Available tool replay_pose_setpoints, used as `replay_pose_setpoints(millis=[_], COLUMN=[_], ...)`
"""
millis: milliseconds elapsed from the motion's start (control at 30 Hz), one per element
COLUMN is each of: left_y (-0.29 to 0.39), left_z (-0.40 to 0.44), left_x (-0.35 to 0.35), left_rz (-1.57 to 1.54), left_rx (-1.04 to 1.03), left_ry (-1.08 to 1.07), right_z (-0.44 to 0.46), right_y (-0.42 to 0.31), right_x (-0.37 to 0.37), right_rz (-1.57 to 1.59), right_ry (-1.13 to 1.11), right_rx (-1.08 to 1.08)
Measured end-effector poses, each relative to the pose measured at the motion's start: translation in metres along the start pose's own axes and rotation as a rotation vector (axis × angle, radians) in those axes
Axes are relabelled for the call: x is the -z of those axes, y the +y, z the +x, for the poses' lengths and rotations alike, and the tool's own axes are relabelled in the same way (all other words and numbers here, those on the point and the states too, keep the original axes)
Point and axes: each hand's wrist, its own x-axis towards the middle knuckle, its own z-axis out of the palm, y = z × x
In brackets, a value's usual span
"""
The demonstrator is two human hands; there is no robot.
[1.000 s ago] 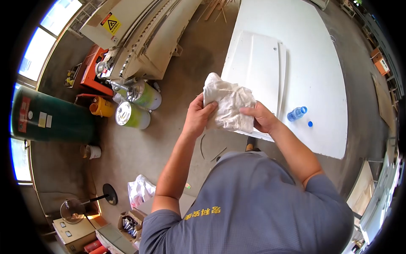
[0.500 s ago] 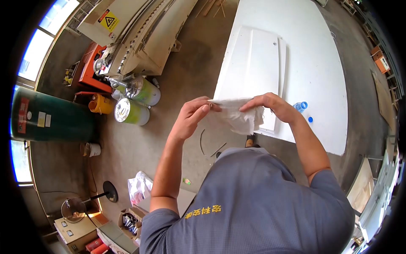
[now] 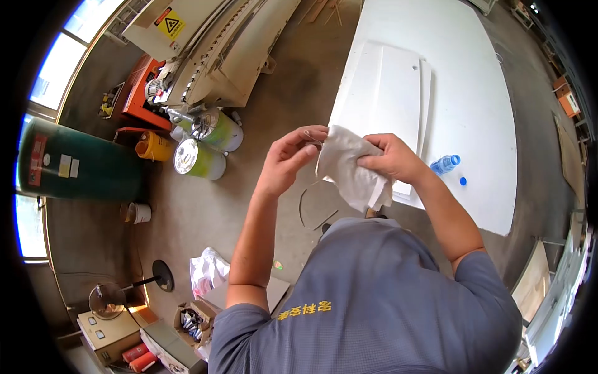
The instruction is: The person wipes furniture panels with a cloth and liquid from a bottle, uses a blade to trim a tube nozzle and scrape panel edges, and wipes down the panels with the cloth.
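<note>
A folded white cloth (image 3: 352,165) with a ragged lower edge hangs in front of my chest, above the near end of the table. My right hand (image 3: 398,161) grips it at the right side, thumb in front. At the cloth's upper left edge, my left hand (image 3: 288,161) has its fingers curled, with a thin loose thread (image 3: 311,138) among the fingertips. Beyond the cloth, thin white panels (image 3: 387,93) lie stacked on the white table (image 3: 473,112). A clear plastic bottle (image 3: 445,164) lies near my right forearm, its blue cap (image 3: 463,181) beside it.
Left of the table stand a long machine (image 3: 218,56) with a warning sign, metal pails (image 3: 199,159), a yellow bucket (image 3: 152,146) and a green tank (image 3: 81,161). A dark strip (image 3: 303,209) lies on the floor. Behind my left arm are a white bag (image 3: 208,271) and an open carton (image 3: 193,324).
The cloth has gone from stretched level between both hands to hanging mainly from my right hand, its face turned up. My left fingers have shifted to its upper left edge.
</note>
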Motion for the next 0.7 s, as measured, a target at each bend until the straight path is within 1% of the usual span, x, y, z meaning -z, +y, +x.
replay_pose_setpoints(millis=[33,67,133,200,267,300,333,400,467,500,533,567,600,667,700], left_y=[-0.004,-0.015,-0.022,-0.022,-0.049,-0.067,-0.084,-0.078,-0.079,-0.078,-0.065,-0.064,-0.056,-0.057,-0.056], left_z=[-0.001,-0.004,-0.012,-0.020,-0.033,-0.042,-0.052,-0.061,-0.073,-0.072,-0.066,-0.058,-0.054,-0.047,-0.045], left_x=[0.010,0.027,0.045,0.059,0.116,0.142,0.166,0.162,0.137,0.133,0.099,0.077,0.053,0.008,-0.005], left_rz=[-0.005,0.043,0.009,-0.050,-0.155,-0.156,0.528,1.219,0.822,0.820,0.435,0.259,0.146,-0.115,-0.237], left_rx=[-0.065,-0.073,-0.076,-0.045,0.051,0.052,0.034,0.019,0.281,0.242,0.239,0.202,0.308,0.230,0.299], left_ry=[-0.012,0.062,0.145,0.277,0.306,0.312,0.397,0.455,0.454,0.229,0.217,0.133,0.043,-0.125,-0.217], right_z=[-0.001,-0.003,-0.004,-0.004,-0.005,-0.007,-0.007,-0.005,-0.005,-0.005,-0.003,-0.001,0.001,0.006,0.009], right_y=[0.000,0.000,0.003,0.003,0.003,0.003,0.004,0.006,0.008,0.010,0.009,0.008,0.008,0.014,0.016], right_x=[0.002,0.003,0.007,0.009,0.010,0.011,0.013,0.015,0.016,0.016,0.017,0.017,0.018,0.021,0.024], right_rz=[-0.001,-0.004,0.004,0.013,0.044,0.044,0.077,0.112,0.292,0.314,0.312,0.357,0.402,0.409,0.466], right_ry=[0.022,0.047,0.029,0.013,0.024,0.020,0.020,0.016,-0.002,0.018,0.014,-0.001,-0.016,-0.002,0.025], right_rx=[-0.005,-0.011,-0.013,-0.010,-0.009,-0.013,-0.004,0.006,-0.007,-0.007,-0.016,0.000,0.016,0.028,0.045])
